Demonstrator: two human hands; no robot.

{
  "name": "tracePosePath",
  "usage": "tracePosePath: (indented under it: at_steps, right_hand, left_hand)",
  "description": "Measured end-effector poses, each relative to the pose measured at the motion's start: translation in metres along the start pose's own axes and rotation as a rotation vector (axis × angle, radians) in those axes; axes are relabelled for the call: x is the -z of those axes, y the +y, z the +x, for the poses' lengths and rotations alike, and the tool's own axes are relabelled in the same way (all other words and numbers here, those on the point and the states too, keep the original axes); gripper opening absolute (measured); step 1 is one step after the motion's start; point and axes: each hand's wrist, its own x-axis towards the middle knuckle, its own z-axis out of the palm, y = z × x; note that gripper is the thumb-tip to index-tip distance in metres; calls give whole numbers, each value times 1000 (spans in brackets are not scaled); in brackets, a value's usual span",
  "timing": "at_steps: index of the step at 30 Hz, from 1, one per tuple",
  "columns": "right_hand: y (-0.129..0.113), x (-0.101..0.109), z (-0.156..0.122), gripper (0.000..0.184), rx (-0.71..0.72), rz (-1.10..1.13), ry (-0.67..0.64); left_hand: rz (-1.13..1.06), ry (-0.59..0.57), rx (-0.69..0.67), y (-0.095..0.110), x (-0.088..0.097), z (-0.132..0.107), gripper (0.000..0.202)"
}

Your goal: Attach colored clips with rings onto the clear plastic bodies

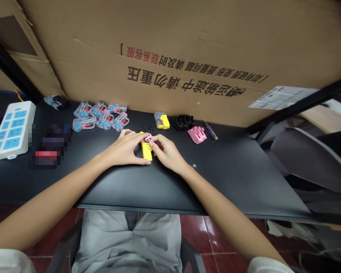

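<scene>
A small yellow plastic part [147, 152] lies low over the tabletop between my hands. My left hand [127, 148] curves around its left side, thumb at the lower end and fingers over the top. At its upper end sits a little pink ring-shaped piece [148, 138]. My right hand [167, 151] is closed, with thumb and forefinger pinched at this pink piece. The fingers partly hide where the pink and yellow parts meet. Several small black rings [150, 129] lie just beyond my fingertips.
Clear toy-like casings [98, 115] stand in a group at the back left. Behind my hands are a yellow-and-clear casing [161, 120], black parts [183, 122], pink parts [197, 135] and a screwdriver [211, 131]. A power strip [14, 129] lies far left; cardboard [102, 76] walls the back.
</scene>
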Motion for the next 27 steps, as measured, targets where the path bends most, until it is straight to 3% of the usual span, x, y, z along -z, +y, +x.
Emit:
tracePosePath:
  at_steps: [8, 19, 27]
  right_hand:
    - [0, 1, 1, 39, -52, 134, -76]
    - [4, -2, 1, 28, 70, 6, -19]
    - [14, -9, 3, 25, 41, 194, 3]
  left_hand:
    - [18, 11, 2, -1, 0, 0, 93]
    - [25, 14, -3, 1, -1, 0, 89]
    - [25, 17, -17, 1, -2, 0, 88]
